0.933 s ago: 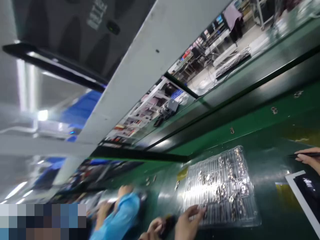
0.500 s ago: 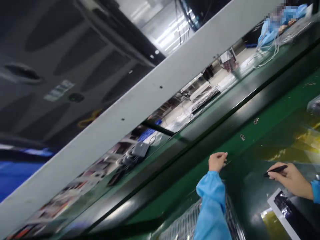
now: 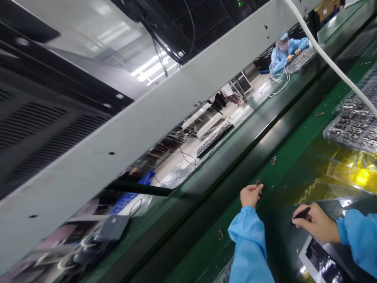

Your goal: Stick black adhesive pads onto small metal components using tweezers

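Observation:
My left hand (image 3: 250, 195) is closed in a pinch over the green surface, with a small metal part (image 3: 258, 182) at its fingertips. My right hand (image 3: 319, 224) is wrapped round a slim black pen-like tool (image 3: 303, 213); its tip points down and left, and I cannot tell its exact kind. Below the right hand lies a flat panel (image 3: 321, 259), dark and shiny with a white border. Similar small metal parts lie on the green belt (image 3: 203, 247): one part (image 3: 273, 160) beyond my left hand, another (image 3: 220, 234) left of my sleeve.
Clear trays (image 3: 350, 125) of metal parts stand at the right, near yellow film (image 3: 353, 169). A white cable (image 3: 332, 59) hangs across the upper right. A grey beam (image 3: 176, 98) crosses diagonally overhead. A co-worker in blue (image 3: 282, 57) sits at the far end.
The view has swung, bringing the trays and white cable into sight at right. A small metal part now shows in my left fingertips. My right hand still holds the black tool.

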The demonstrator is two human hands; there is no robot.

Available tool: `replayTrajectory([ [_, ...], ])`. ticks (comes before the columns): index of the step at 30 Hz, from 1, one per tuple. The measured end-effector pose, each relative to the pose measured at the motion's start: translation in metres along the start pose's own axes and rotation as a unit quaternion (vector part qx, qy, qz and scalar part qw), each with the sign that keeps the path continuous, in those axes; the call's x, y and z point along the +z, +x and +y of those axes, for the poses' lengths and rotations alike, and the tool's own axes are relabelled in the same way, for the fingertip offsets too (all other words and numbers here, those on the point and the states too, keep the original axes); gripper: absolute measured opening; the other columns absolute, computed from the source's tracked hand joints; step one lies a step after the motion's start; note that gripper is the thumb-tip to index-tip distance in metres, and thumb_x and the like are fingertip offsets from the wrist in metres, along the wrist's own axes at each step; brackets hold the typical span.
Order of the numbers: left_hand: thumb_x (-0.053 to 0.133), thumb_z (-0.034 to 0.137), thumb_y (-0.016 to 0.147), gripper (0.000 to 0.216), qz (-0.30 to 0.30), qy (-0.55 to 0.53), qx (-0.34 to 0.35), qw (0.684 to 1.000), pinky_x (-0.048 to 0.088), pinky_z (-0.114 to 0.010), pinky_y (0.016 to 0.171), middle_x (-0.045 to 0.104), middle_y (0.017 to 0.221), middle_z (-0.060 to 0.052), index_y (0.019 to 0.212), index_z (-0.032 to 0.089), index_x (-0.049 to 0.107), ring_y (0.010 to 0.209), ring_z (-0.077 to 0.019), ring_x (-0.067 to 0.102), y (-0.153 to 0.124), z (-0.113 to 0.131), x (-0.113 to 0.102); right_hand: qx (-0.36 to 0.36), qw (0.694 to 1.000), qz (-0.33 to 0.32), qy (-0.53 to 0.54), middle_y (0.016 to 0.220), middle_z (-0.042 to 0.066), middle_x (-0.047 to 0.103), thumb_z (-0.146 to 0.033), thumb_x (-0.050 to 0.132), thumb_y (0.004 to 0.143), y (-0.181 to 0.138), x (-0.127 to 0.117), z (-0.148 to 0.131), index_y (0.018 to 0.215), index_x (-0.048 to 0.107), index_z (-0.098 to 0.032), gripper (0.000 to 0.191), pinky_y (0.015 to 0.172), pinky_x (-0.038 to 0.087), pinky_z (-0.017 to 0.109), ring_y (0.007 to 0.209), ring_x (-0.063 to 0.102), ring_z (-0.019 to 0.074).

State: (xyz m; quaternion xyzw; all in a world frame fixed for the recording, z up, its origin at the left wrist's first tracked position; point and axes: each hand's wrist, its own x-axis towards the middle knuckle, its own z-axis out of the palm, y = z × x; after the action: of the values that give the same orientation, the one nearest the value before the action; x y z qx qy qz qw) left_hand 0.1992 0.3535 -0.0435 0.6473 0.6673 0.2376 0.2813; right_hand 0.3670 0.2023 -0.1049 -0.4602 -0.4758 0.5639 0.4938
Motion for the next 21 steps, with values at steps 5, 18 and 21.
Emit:
replayTrajectory([
  [5,0.065,0.037,0.073,0.028,0.055,-0.011,-0.054,0.997,0.050,-0.028,0.068,0.068,0.081,-0.004,0.086,0.013,0.065,0.078,-0.0200,0.063,-0.087,0.015,-0.029,-0.007,0.999,0.018,0.033,0.068,0.005,0.066,-0.037,0.065,0.072,0.001,-0.021,-0.021,0.077,0.064,-0.014,0.023,0.063,0.053,0.028,0.066,0.065,0.0172],
  [18,0.040,0.010,0.084,0.016,-0.086,0.162,0.263,0.947,0.039,-0.057,0.098,0.051,0.130,-0.013,0.083,0.020,0.053,0.125,-0.0260,0.040,-0.315,0.007,0.101,-0.028,0.972,-0.209,-0.101,0.069,0.004,0.069,-0.039,0.062,0.077,-0.027,-0.047,-0.028,0.083,0.068,-0.015,0.025,0.058,0.050,0.023,0.062,0.064,0.0145],
  [21,0.038,0.011,0.086,0.017,-0.130,0.172,0.265,0.940,0.031,-0.061,0.100,0.051,0.130,-0.013,0.090,0.019,0.052,0.126,-0.0257,0.039,-0.284,0.002,0.077,-0.089,0.959,-0.191,-0.188,0.073,0.003,0.070,-0.038,0.060,0.079,-0.024,-0.065,-0.032,0.085,0.069,-0.017,0.024,0.061,0.050,0.023,0.066,0.064,0.0150],
])
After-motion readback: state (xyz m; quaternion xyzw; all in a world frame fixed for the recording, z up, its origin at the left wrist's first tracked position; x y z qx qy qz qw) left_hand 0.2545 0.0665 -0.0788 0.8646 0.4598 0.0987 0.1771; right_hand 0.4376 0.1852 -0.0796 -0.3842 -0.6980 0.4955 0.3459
